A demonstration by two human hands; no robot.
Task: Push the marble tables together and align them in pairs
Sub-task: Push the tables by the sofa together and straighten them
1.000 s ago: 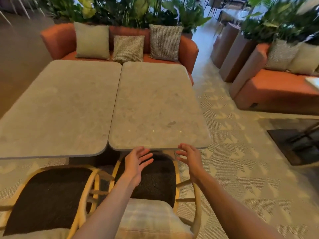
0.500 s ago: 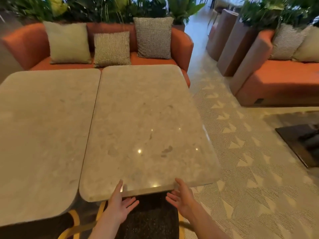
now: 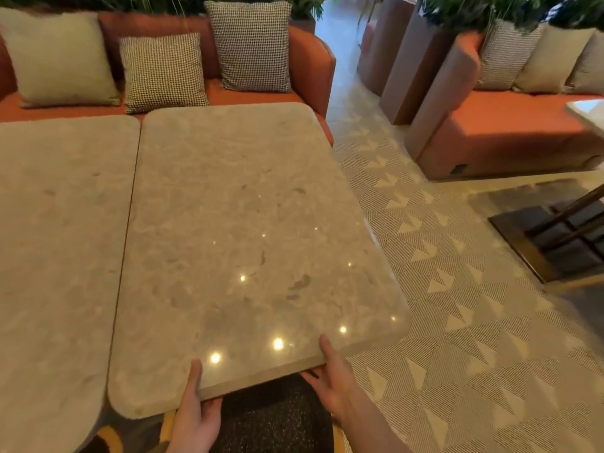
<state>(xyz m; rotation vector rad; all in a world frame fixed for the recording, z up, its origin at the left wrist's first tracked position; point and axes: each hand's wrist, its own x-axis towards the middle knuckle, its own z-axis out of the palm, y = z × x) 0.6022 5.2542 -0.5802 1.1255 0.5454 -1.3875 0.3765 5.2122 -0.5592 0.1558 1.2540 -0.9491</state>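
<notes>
I have both hands clamped on the near short edge of the right marble counter [image 3: 248, 243]: left hand [image 3: 192, 416] and right hand [image 3: 333, 384], thumbs on top. Its long axis runs away from me; the left counter [image 3: 58, 243] lies alongside, a thin seam between.

Two marble tables [image 3: 248, 223] – two hands [image 3: 196, 416] (both gripping) – two sofas [image 3: 510, 132].
</notes>
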